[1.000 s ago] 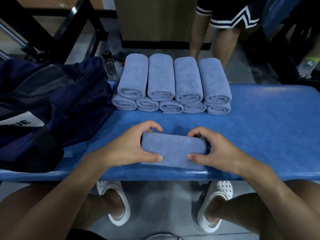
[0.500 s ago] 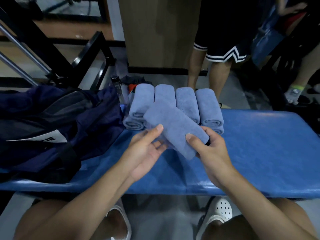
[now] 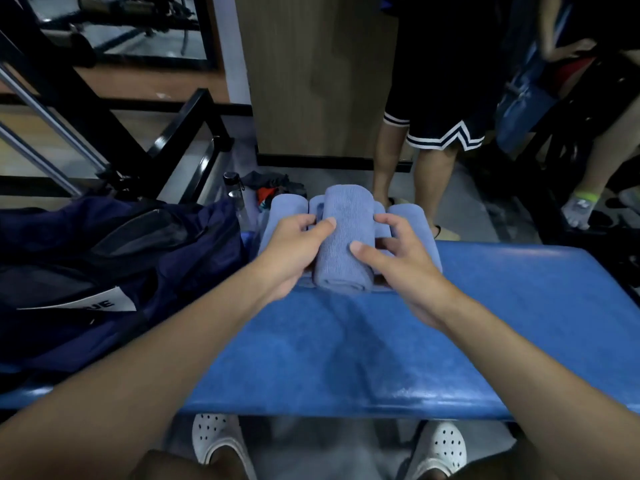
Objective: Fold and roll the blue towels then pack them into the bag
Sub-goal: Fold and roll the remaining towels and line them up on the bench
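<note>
A rolled blue towel (image 3: 346,244) lies on top of the stack of rolled towels (image 3: 285,211) at the far side of the blue padded bench (image 3: 485,323). My left hand (image 3: 294,247) holds its left side, thumb across the top. My right hand (image 3: 401,261) holds its right side, thumb on the roll and fingers spread. Both hands hide much of the stack beneath. The dark navy bag (image 3: 104,271) sits open on the bench's left end, with a white label on its front.
A person in black shorts (image 3: 433,126) stands just beyond the bench. Another person's leg (image 3: 588,188) is at the far right. A water bottle (image 3: 233,188) and clothes lie on the floor behind the towels. Black metal frames (image 3: 180,140) stand at back left.
Both hands lifted the rolled towel from the bench's near edge, turned it lengthwise and carried it forward onto the top of the stack.
</note>
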